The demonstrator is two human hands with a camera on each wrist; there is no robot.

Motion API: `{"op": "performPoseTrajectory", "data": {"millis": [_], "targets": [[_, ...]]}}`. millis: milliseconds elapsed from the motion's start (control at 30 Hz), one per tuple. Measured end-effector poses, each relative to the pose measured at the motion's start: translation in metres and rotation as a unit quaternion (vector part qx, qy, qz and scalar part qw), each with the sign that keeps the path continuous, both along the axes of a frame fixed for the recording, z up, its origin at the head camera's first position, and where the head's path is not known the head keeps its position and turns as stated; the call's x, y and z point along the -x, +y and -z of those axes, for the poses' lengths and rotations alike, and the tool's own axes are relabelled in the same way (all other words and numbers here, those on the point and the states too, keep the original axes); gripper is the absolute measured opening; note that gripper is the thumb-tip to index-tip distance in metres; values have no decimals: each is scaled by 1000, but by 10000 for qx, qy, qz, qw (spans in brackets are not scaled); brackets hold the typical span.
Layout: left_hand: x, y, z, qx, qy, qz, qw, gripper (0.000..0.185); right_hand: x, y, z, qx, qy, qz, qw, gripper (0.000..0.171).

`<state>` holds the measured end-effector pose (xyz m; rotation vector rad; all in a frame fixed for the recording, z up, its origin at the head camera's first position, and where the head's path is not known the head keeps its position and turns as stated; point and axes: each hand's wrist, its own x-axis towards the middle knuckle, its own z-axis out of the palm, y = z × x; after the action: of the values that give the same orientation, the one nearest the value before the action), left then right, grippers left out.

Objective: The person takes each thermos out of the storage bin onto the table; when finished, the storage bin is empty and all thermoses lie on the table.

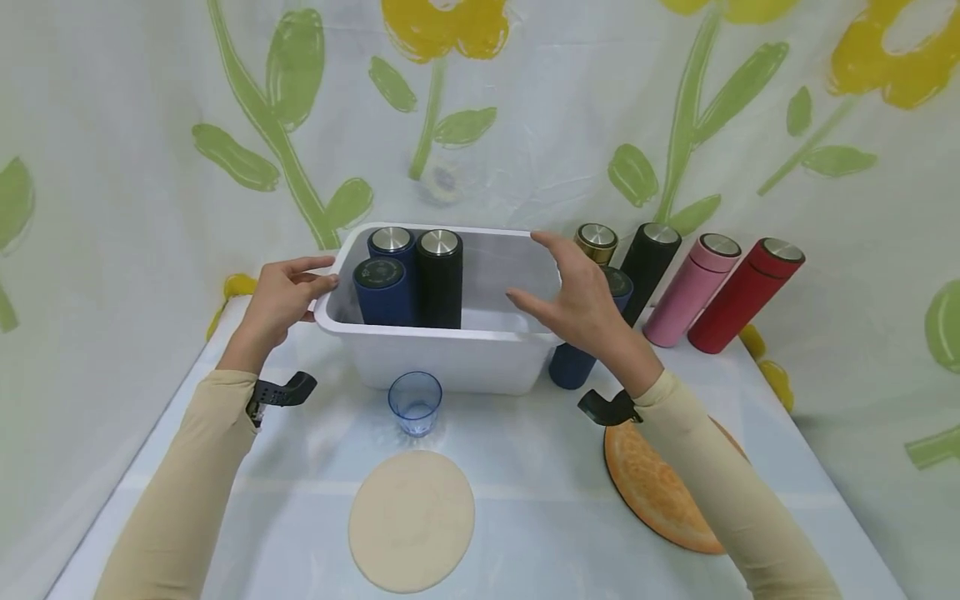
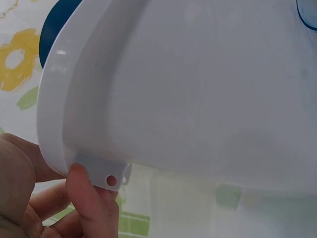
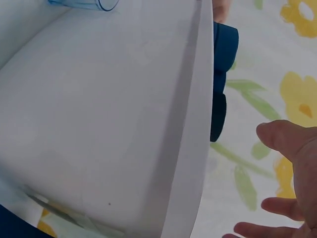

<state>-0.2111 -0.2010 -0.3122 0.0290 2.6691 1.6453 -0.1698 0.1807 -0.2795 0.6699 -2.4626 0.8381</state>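
Note:
A white plastic bin (image 1: 450, 362) stands toward the back of the table. My left hand (image 1: 281, 296) grips its left end; in the left wrist view, the thumb (image 2: 81, 186) lies at a small tab with a hole, other fingers beneath. Inside, on the left, stand a blue thermos with a dark lid (image 1: 384, 296), another blue thermos (image 1: 392, 242) behind it and a black thermos (image 1: 441, 283). My right hand (image 1: 581, 292) is over the bin's right end, thumb and fingers spread, holding nothing. It partly hides a blue thermos (image 1: 572, 367) outside the bin.
Right of the bin stand a gold-topped thermos (image 1: 597, 242), a black thermos (image 1: 651, 262), a pink thermos (image 1: 693, 287) and a red thermos (image 1: 746, 296). A blue-tinted glass (image 1: 416, 404), a round beige mat (image 1: 411, 521) and a bread-patterned round mat (image 1: 660, 492) lie nearer.

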Motion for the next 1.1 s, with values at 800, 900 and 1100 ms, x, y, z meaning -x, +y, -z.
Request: {"op": "performPoseTrajectory", "data": {"millis": [800, 900, 1100], "targets": [[1, -3, 7, -358, -264, -115, 9989, 53, 12, -22, -3, -42, -696, -145, 9975, 76], [1, -2, 6, -359, -295, -119, 9988, 53, 14, -26, -3, -47, -785, -175, 9968, 76], [1, -1, 7, -310, -343, -147, 9988, 52, 18, -35, -5, -56, -940, -281, 9952, 76]]}}
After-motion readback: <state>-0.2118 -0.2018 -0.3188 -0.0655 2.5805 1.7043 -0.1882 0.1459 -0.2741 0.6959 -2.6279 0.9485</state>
